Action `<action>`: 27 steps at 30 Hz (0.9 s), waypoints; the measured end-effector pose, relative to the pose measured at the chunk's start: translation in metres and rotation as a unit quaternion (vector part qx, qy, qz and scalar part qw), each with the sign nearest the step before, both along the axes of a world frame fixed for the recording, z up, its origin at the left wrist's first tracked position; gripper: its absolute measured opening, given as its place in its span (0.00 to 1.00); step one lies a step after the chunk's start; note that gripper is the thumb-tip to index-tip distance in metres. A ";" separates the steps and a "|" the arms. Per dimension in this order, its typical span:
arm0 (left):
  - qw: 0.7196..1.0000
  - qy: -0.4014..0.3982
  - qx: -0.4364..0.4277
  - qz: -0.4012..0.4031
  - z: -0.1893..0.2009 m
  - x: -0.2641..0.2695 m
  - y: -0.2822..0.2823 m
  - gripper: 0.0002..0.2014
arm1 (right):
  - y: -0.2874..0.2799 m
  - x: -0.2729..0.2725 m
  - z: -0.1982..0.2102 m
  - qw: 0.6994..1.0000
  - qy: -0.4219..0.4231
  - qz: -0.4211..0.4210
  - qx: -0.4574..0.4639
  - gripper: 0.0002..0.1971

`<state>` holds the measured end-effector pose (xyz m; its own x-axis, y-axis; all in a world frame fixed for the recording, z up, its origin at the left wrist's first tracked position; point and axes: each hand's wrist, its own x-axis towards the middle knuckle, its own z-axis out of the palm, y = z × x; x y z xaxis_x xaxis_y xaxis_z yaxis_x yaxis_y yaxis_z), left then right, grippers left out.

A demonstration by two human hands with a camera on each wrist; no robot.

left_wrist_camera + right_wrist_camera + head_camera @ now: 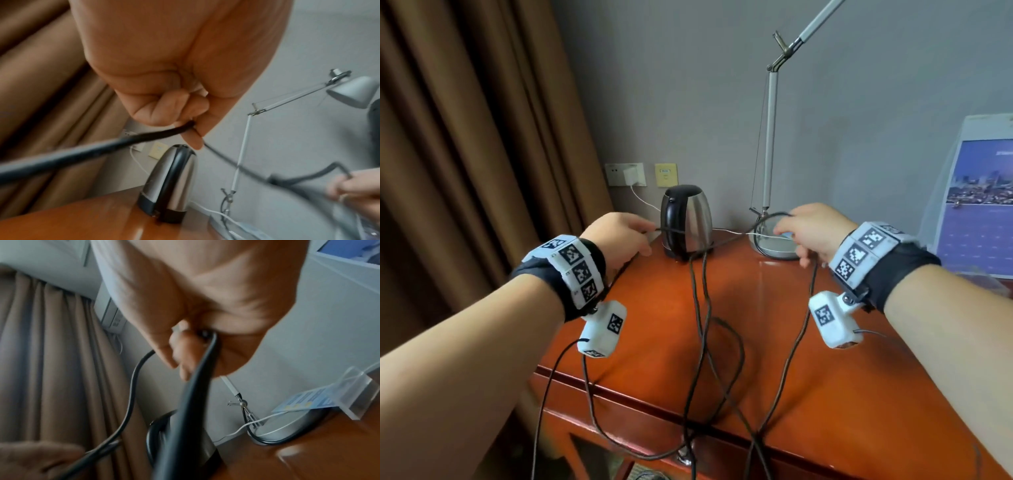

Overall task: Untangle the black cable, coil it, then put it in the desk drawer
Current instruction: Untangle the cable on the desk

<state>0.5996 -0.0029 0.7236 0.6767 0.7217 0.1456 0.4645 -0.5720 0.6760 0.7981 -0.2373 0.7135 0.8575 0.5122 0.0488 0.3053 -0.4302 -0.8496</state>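
A long black cable (702, 308) hangs in loops over the orange-brown desk (808, 359) and trails past its front edge. My left hand (619, 236) is raised in front of the kettle, fingers curled round the black cable (156, 136). My right hand (811, 229), held near the lamp base, grips another stretch of the black cable (197, 378). A length of cable runs between both hands, sagging in front of the kettle. Strands drop from each hand and cross on the desktop. The drawer front (640, 431) shows below the desk edge.
A steel kettle (685, 222) stands at the back of the desk. A desk lamp (770, 178) with a round base (774, 245) stands to its right, with a white charger lead (732, 233) beside it. An acrylic sign stand (976, 205) is far right. Brown curtains (465, 154) hang left.
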 end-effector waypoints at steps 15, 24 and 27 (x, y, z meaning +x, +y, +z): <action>0.981 -0.097 -0.128 -0.107 0.016 0.029 -0.047 0.10 | 0.008 -0.043 0.009 0.955 0.171 0.243 -0.016 0.34; 0.945 -0.267 -0.187 0.028 0.026 0.034 -0.007 0.10 | 0.014 -0.057 -0.007 0.964 0.050 0.217 -0.143 0.11; 0.994 -0.095 -0.041 0.042 0.020 0.023 0.011 0.05 | 0.014 -0.062 -0.002 0.965 0.027 0.229 -0.123 0.17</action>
<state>0.6227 0.0085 0.7438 0.5794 0.7892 0.2036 0.3684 -0.4764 0.7983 0.7363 -0.2238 0.7110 0.5357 0.8290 -0.1606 0.4705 -0.4509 -0.7585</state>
